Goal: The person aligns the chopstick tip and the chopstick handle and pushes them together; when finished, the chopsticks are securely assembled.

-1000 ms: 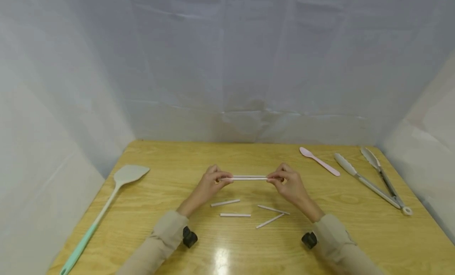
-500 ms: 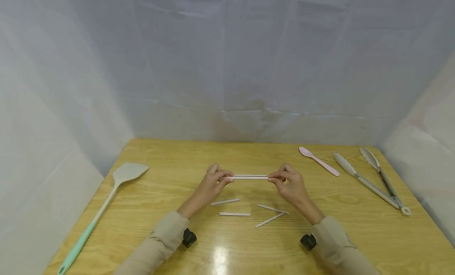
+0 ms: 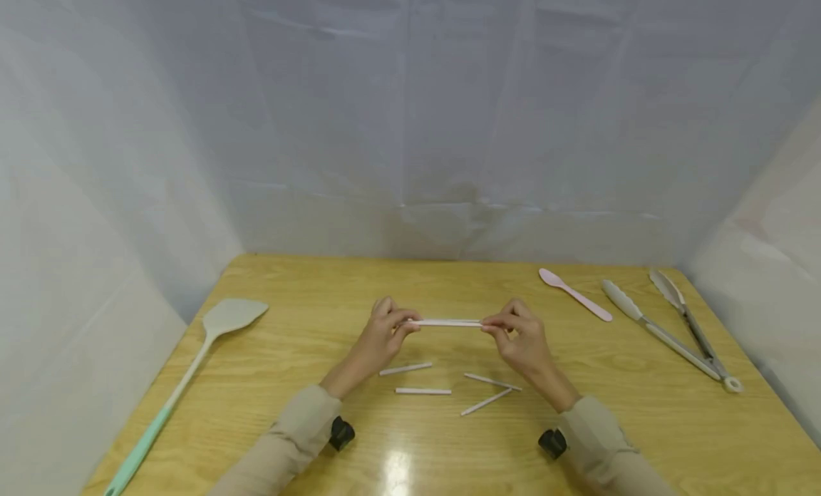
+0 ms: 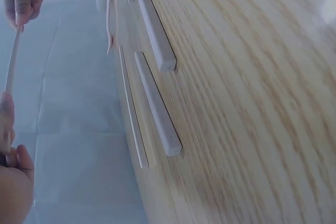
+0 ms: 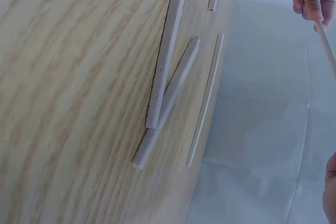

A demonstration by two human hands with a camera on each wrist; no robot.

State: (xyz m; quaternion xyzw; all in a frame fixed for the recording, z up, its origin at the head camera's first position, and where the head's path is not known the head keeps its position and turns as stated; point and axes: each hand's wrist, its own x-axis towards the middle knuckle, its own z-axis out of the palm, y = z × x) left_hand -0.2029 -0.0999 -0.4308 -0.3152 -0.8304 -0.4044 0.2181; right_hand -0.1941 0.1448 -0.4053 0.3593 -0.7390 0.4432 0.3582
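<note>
Between left hand (image 3: 380, 336) and right hand (image 3: 522, 339): one slender, straight white rod (image 3: 445, 323), material unclear, raised, an end pinched in each, presumably to keep it level. Nearer the wrists: four similar loose white rods (image 3: 423, 391), two touching, on yellow wood-grained table (image 3: 314, 286), apparently within easy reach.

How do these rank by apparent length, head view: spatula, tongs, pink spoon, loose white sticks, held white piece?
Longest to shortest:
1. spatula
2. tongs
3. pink spoon
4. loose white sticks, much alike, unranked among themselves
Not ranked: held white piece; left hand and right hand cover its ends.
</note>
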